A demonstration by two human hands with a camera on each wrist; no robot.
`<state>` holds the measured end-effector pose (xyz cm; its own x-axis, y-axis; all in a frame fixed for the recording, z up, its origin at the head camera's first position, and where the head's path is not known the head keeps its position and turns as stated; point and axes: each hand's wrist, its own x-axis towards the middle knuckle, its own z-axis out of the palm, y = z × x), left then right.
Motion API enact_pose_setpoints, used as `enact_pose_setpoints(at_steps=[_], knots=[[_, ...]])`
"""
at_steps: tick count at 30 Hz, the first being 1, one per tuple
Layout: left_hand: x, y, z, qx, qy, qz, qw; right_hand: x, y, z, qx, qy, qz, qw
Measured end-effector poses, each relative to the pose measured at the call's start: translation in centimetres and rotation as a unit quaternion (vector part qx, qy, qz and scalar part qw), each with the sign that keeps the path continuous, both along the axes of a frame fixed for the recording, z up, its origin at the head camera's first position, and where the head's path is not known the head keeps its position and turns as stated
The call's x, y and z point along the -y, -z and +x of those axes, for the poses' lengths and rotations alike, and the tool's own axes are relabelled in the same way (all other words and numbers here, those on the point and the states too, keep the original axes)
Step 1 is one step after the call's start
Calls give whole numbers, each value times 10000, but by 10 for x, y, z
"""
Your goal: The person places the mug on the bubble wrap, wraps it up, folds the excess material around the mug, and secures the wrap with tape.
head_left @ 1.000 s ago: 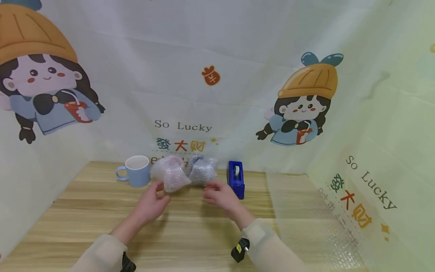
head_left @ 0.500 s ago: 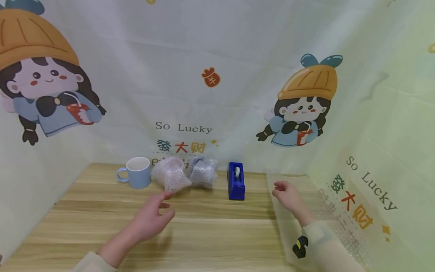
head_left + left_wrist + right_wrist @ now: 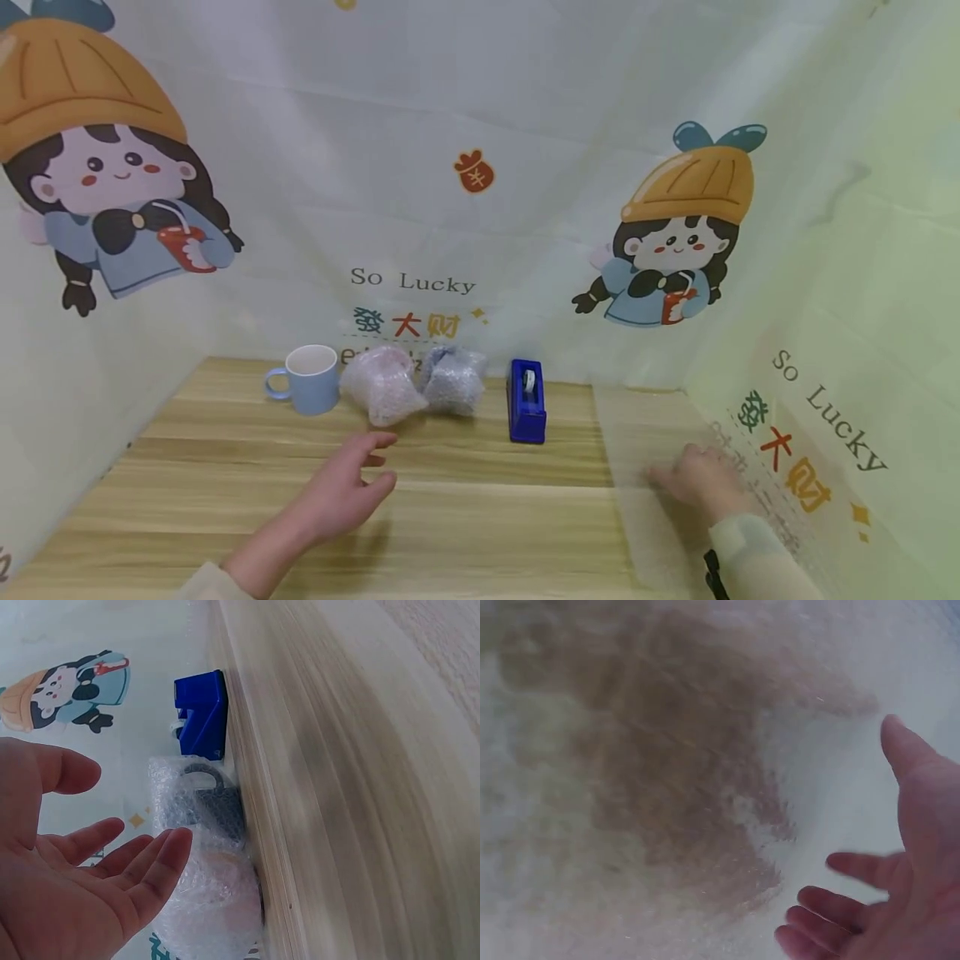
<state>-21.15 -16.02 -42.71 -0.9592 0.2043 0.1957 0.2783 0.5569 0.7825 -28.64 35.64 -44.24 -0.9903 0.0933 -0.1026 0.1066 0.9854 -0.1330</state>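
Note:
My left hand [image 3: 341, 492] hovers over the middle of the table, thumb apart from the fingers, holding nothing. Beyond its fingertips stand two bubble-wrapped mugs, a pinkish one [image 3: 382, 392] and a dark one [image 3: 453, 383]; the dark mug's handle shows through the wrap in the left wrist view. My right hand [image 3: 701, 479] is at the bubble wrap sheet [image 3: 630, 500] spread on the right side of the table. In the right wrist view its fingers are spread apart with nothing gripped. Whether they touch the sheet, I cannot tell.
A light blue mug [image 3: 312, 382] stands unwrapped at the back left. Right of the wrapped mugs is a blue tape dispenser [image 3: 527, 404]. Printed cloth walls [image 3: 525, 225] enclose the back and sides of the wooden table [image 3: 480, 517].
My right hand has moved from beside the dark wrapped mug rightwards to the bubble wrap sheet. The left hand has drawn back slightly from the pinkish wrapped mug. Both wrapped mugs stay in place.

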Motion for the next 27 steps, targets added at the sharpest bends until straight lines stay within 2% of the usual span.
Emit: enact_pose_setpoints(at_steps=[2, 5, 9, 13, 17, 22, 27], knots=[[0, 0, 0, -43, -10, -39, 10000, 1, 0, 2, -122, 14, 122, 9998], [0, 0, 1, -85, -43, -35, 9999, 15, -5, 0, -182, 49, -217, 9996], [-1, 1, 1, -30, -55, 58, 10000, 44, -9, -6, -154, -130, -529, 9984], [-4, 2, 2, 58, -9, 134, 9999, 69, -9, -6, -103, -302, -88, 9995], [-6, 1, 2, 78, -18, 99, 9999, 81, -9, 1, -26, -346, 155, 9993], [-3, -2, 1, 82, -11, -20, 10000, 82, -16, 11, -751, -508, 355, 9953], [4, -3, 1, -57, 29, -48, 10000, 86, -29, 27, -1658, -555, 435, 9836]])
